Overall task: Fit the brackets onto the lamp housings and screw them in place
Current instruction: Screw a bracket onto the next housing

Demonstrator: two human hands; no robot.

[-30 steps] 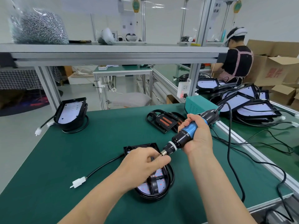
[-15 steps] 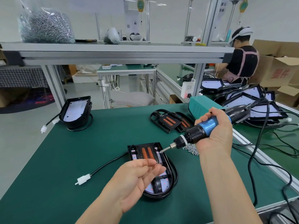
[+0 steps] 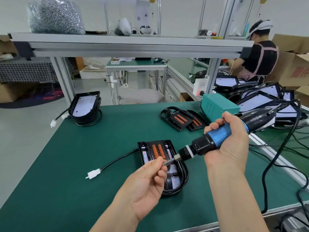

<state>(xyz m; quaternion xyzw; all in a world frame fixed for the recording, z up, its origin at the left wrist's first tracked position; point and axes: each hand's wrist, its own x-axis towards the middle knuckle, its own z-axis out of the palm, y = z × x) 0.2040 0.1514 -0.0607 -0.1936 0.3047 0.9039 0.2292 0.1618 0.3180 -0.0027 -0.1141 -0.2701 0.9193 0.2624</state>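
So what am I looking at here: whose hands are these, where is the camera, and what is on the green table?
No robot here: these are a person's two bare hands, filmed by one wide-angle camera worn on their head, looking down. The right hand grips a corded electric screwdriver. The left hand pinches what looks like a small screw against the bit tip. Below them on the green table lies a black lamp housing with a bracket bearing two orange strips set in it; its cable ends in a white connector. Further back lie spare brackets, another lamp housing and a teal box.
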